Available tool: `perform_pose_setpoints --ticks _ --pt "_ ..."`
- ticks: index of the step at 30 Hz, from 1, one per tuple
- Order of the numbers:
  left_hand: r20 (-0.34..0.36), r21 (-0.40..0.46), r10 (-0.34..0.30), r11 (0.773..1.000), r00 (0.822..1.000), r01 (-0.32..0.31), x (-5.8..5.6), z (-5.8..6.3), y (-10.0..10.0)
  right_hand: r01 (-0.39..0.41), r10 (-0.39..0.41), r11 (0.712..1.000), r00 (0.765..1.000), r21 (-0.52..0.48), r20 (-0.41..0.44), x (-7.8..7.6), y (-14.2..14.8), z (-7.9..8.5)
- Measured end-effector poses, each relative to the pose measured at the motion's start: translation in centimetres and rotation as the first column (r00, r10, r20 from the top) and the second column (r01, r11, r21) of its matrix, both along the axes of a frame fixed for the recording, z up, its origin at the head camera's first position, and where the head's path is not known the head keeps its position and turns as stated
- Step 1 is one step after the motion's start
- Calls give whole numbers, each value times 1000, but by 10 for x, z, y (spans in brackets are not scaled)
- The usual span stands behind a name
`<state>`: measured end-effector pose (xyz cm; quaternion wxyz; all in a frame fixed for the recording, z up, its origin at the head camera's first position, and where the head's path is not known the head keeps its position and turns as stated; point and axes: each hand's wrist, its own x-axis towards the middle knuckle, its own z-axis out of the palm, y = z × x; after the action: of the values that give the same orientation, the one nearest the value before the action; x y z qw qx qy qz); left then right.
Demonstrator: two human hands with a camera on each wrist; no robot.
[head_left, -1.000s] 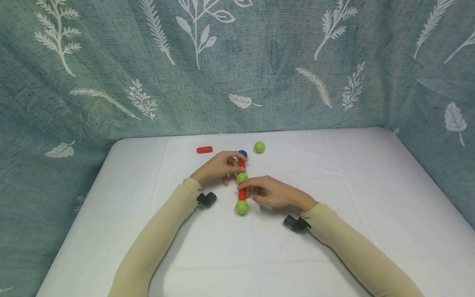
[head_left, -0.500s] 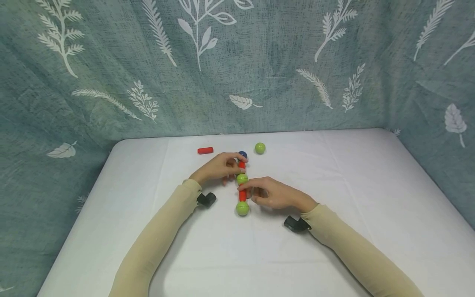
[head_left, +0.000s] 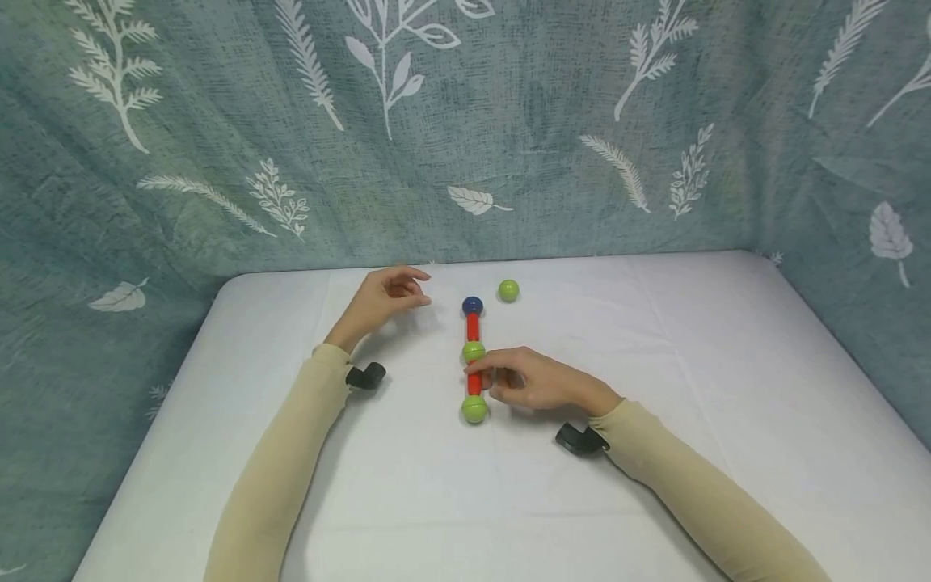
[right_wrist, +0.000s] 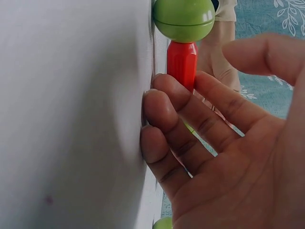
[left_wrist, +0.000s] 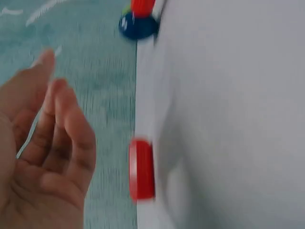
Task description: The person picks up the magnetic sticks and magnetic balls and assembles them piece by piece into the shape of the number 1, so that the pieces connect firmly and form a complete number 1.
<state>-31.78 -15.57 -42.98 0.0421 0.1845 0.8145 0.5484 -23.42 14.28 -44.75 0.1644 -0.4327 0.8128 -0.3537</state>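
A straight chain of toy pieces lies on the white table: a blue ball [head_left: 472, 305], a red rod [head_left: 473, 327], a green ball [head_left: 473, 351], a second red rod [head_left: 474, 384] and another green ball [head_left: 474, 409]. My right hand [head_left: 534, 378] holds the nearer rod between curled fingers, index finger across its top, thumb apart from it in the right wrist view. My left hand [head_left: 381, 301] is raised at the back left, fingers loosely bent and holding nothing. Close by in the left wrist view is a loose red rod [left_wrist: 142, 169], hidden behind the hand in the head view.
One loose green ball [head_left: 508, 291] lies beyond the chain, slightly right, near the table's back edge. A patterned green-blue curtain [head_left: 465, 145] hangs behind the white-covered table [head_left: 655, 339]. A black camera mount [head_left: 366, 376] sits under the left wrist, another [head_left: 580, 438] under the right.
My left hand has let go of the farther part of the chain and moved left and back toward the loose red rod. The right hand and the chain stay in place.
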Motion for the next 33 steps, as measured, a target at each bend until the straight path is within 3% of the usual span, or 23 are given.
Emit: perform_pose_setpoints --ticks 3,10,23,33 --pt "-30 -38 70 997 997 -71 -6 2 -14 5 -5 1000 1000 6 -6 1 0 0" --pt "-3 -101 138 985 990 -138 -17 -11 -40 -1 1 1000 1000 4 -13 2 -2 2" --pt "-52 -157 114 980 992 -121 -27 -22 -42 -46 46 998 999 -30 1 2 -4 2" --pt "-42 -204 125 970 991 -131 -26 -23 -40 -79 78 996 997 -31 -15 4 -6 2"
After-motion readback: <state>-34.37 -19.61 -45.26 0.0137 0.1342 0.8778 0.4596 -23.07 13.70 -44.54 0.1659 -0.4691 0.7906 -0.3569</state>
